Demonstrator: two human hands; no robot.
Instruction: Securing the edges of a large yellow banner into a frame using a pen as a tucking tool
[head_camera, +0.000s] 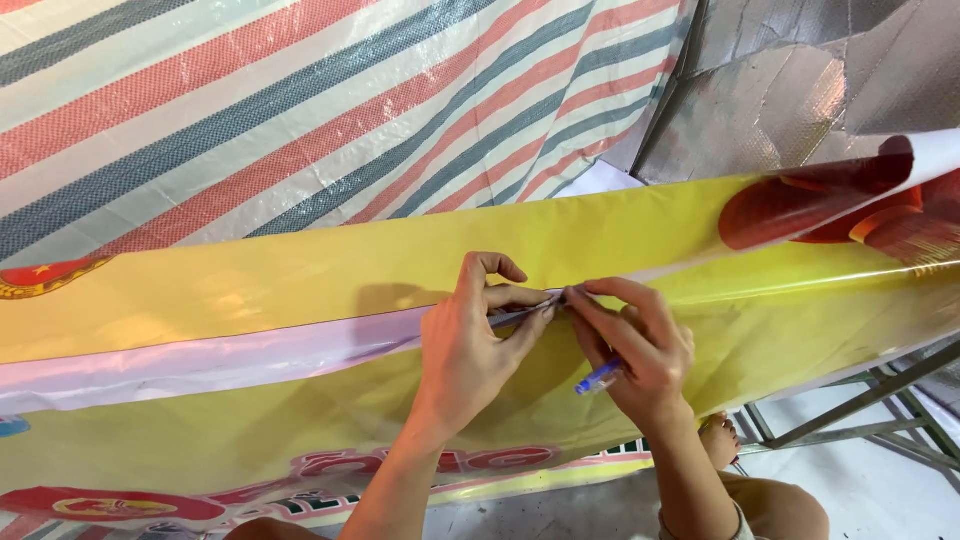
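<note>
A large yellow printed banner (300, 270) stretches across the view, its edge folded over so a pale lilac back strip (200, 360) shows. My left hand (470, 345) pinches the folded edge near the middle. My right hand (640, 350) pinches the same fold just to the right, fingertips almost touching the left ones. A blue pen (598, 378) is tucked in my right hand, its cap end sticking out below the palm. Red round emblems (820, 205) are printed on the banner at the far right.
A red, blue and white striped tarp (300, 110) hangs behind the banner. Silver foil sheeting (780, 90) covers the upper right. A grey metal frame (860, 400) stands at the lower right over a pale floor. My bare foot (720, 440) and knee show below.
</note>
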